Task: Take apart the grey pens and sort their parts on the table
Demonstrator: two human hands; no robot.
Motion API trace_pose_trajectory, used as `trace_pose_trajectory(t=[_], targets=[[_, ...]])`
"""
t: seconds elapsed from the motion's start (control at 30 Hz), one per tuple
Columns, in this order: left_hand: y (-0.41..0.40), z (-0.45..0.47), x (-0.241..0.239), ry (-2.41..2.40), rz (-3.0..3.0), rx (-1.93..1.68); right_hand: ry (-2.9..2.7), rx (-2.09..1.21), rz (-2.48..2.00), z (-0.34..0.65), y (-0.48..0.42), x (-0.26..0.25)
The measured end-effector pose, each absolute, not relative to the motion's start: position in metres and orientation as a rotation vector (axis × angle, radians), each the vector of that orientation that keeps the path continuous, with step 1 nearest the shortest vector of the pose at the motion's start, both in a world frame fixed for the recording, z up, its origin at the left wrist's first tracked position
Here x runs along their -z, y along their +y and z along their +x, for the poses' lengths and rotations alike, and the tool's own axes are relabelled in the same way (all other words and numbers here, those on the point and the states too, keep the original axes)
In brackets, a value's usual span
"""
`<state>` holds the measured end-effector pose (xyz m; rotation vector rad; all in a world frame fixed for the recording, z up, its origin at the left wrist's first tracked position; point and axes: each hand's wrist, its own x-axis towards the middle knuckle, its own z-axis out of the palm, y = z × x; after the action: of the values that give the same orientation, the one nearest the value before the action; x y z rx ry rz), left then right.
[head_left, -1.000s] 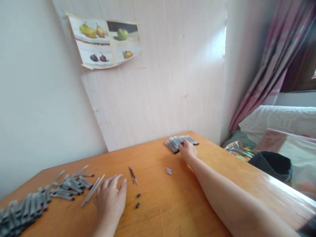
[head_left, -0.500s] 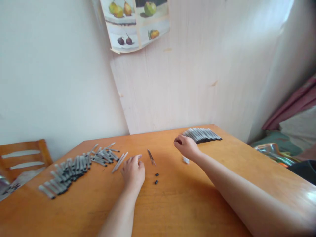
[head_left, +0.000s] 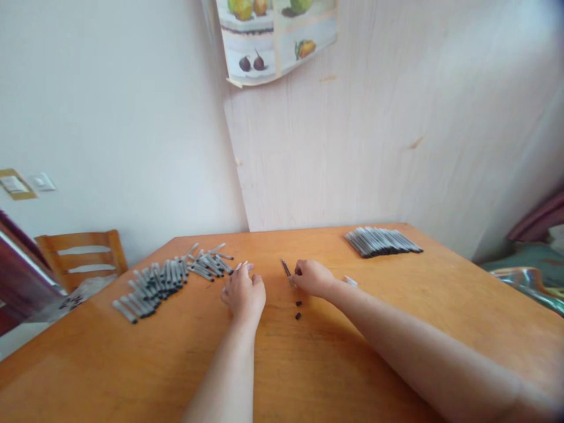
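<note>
My left hand lies over the white pen barrels on the table, its fingers curled down around them; pale ends stick out past the fingertips. My right hand is closed in a pinch at the near end of the thin dark pen refills in the middle of the table. Its fingertips hide that end. Two small black caps lie just in front of it. A few small white pieces rest by my right wrist, partly covered by it.
Many grey pens with black ends lie in a loose pile on the left, and more in a smaller heap. A neat row of pens sits at the back right. A wooden chair stands beyond the left edge.
My right hand has come from near the row of pens, leftward and nearer, to the refills. My left hand has shifted onto the white barrels. The view has turned left.
</note>
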<state>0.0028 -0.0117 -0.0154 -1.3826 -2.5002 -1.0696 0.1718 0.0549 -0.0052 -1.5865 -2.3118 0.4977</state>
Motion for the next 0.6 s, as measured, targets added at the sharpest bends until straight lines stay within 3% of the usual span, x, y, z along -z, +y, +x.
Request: trace_pose_trajectory(t=[0.6], targets=[[-0.017,-0.023,0.01,-2.626,-1.143,1.022,-2.288,-0.47,-1.778,0.172,0.066,0.017]])
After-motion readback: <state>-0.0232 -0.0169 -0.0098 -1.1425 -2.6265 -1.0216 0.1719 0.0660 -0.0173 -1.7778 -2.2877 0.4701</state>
